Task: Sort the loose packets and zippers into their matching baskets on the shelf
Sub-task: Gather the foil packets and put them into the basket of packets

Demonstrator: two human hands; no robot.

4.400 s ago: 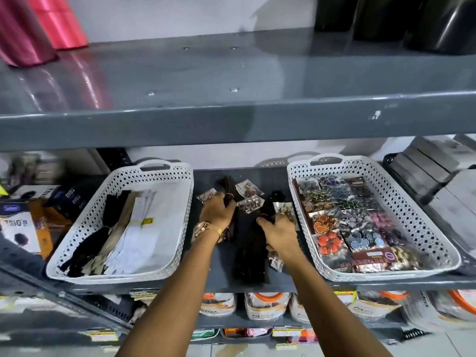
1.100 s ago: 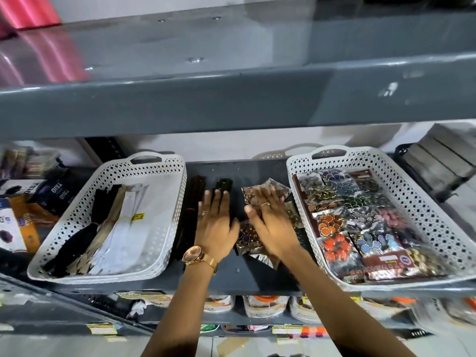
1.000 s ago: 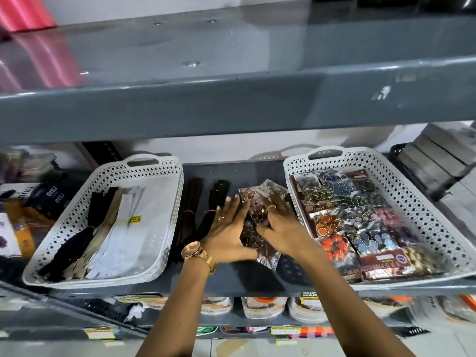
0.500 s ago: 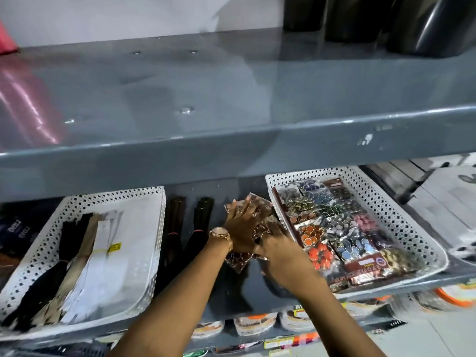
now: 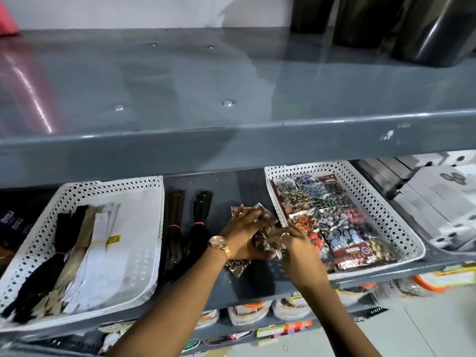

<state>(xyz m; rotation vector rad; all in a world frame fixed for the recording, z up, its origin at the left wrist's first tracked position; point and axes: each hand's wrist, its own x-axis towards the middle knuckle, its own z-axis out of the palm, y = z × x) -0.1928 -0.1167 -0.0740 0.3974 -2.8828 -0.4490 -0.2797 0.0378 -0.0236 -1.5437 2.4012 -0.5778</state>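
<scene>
A: What fills most of the view?

B: A grey metal upper shelf [image 5: 231,81], glossy, with bolt heads [image 5: 227,103] showing and a pink sheen on its left part. Its front lip runs across the middle.

A: And behind it?

B: A pale, plain wall [image 5: 128,11]. Dark cylinders [image 5: 435,29] stand at the shelf's far right, catching a streak of light.

A: Below?

B: A second grey shelf board [image 5: 239,186], shaded under the upper one. Further down, a lower tier holds rows of packaged goods [image 5: 247,310] with price tags [image 5: 283,329] along the edge.

A: The floor?

B: Light tiles [image 5: 425,328] at the bottom right, blurred.
</scene>
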